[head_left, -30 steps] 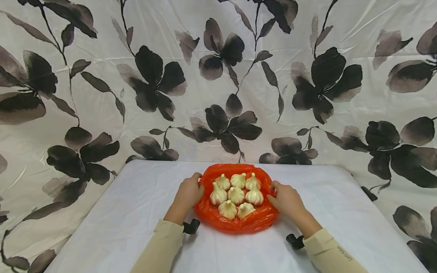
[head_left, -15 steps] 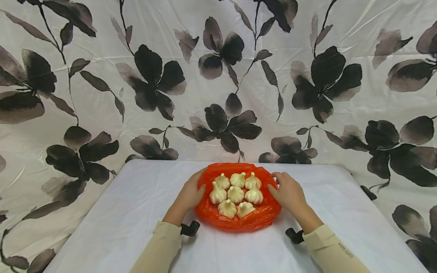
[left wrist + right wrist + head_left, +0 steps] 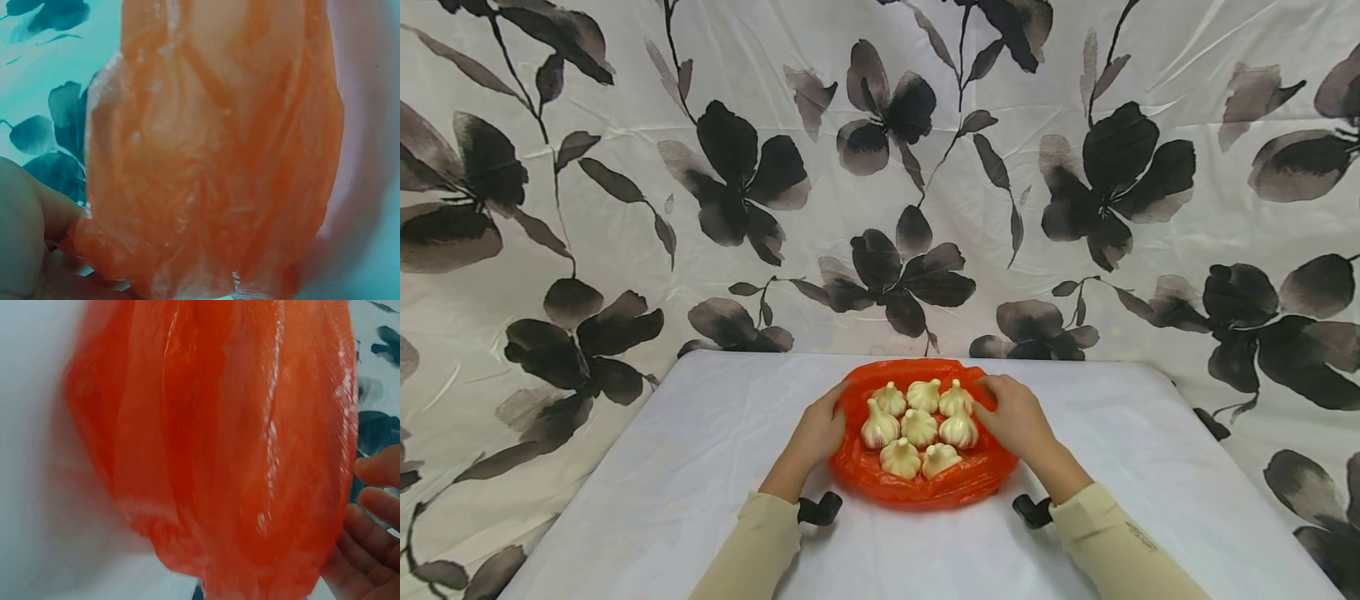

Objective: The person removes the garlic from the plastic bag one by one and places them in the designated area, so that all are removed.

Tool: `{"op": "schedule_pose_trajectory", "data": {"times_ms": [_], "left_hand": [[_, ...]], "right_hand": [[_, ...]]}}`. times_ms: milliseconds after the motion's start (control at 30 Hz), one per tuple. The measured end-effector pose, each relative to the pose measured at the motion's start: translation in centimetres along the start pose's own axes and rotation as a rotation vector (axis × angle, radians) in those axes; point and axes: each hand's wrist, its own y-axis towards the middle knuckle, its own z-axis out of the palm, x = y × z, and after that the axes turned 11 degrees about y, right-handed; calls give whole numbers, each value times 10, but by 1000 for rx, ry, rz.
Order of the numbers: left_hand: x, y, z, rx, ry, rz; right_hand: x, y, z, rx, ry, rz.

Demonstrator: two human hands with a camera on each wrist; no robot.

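A red plastic bag (image 3: 917, 496), its mouth spread wide and round, lies on the white table with several pale garlic bulbs (image 3: 919, 428) grouped inside. At its left rim is my left hand (image 3: 815, 432); the left wrist view shows that hand (image 3: 31, 231) with the edge of the bag (image 3: 212, 156) between thumb and fingers. My right hand (image 3: 1021, 421) reaches over the right rim, its fingers apart near the bulbs. In the right wrist view the right hand's fingers (image 3: 375, 531) lie loosely bent along the side of the bag (image 3: 250, 425).
White cloth covers the table (image 3: 700, 467). Behind it hangs a light curtain (image 3: 1000, 50) with dark flowers. Black wrist cameras are on the left wrist (image 3: 821, 509) and the right wrist (image 3: 1032, 512).
The right hand has moved left and inward over the bag's rim, and its fingers have spread. The left hand has shifted slightly along the left rim. Bag and bulbs look nearly unchanged.
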Motion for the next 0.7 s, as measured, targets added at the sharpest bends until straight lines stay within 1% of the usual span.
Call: {"op": "schedule_pose_trajectory", "data": {"times_ms": [100,267,567,700], "left_hand": [[0,-2,0,-2,-2,3],[-1,-5,-1,-22,0,35],[-2,-5,-1,-5,-24,10],[-2,-5,0,4,-28,2]], "right_hand": [[0,3,4,25,28,17],[-1,8,11,55,77,50],[-2,14,21,103,97,113],[-3,17,27,124,113,125]]}}
